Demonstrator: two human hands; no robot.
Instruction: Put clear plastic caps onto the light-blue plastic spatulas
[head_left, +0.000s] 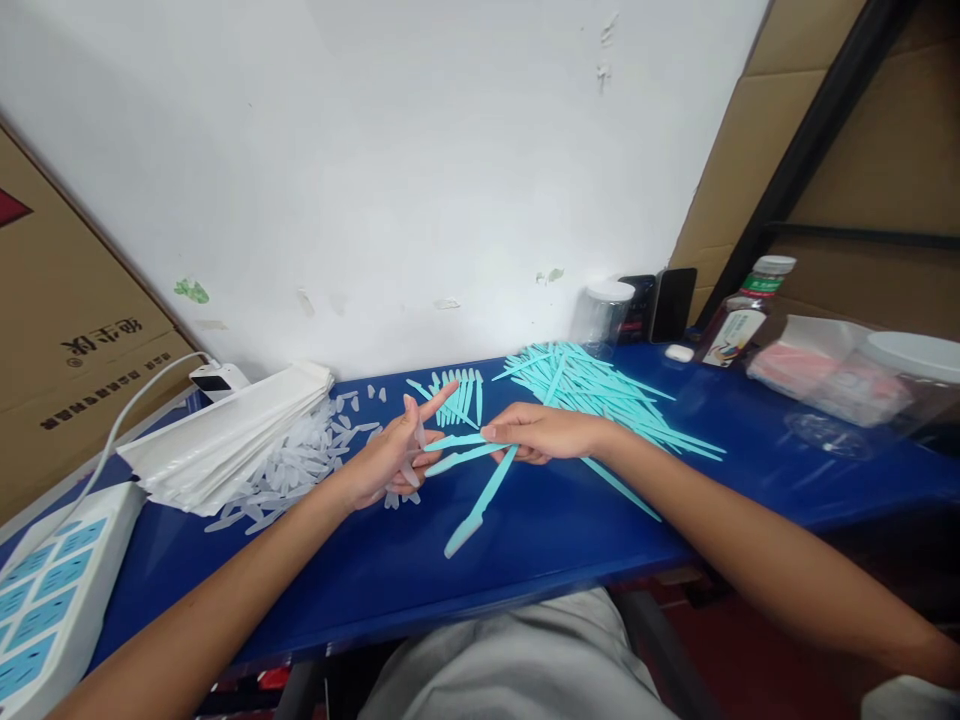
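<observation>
fingers of the person's right hand (pixel 551 432) pinch several long, flat turquoise plastic sticks (pixel 489 503), fanned toward seven to nine o'clock; the left hand (pixel 386 462), index finger extended, holds small frosted translucent plastic pieces (pixel 409 472) among its curled fingers. at its nine o'clock, a translucent heap (pixel 292 465) covers some blue tabletop (pixel 360 590); between one and two, a short turquoise row (pixel 470 395). at the right hand's one o'clock spreads a turquoise stick pile (pixel 592 385).

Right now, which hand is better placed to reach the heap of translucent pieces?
The left hand, probably: it is nearer the heap of translucent pieces, whereas the right hand is farther off and holds teal sticks.
</observation>
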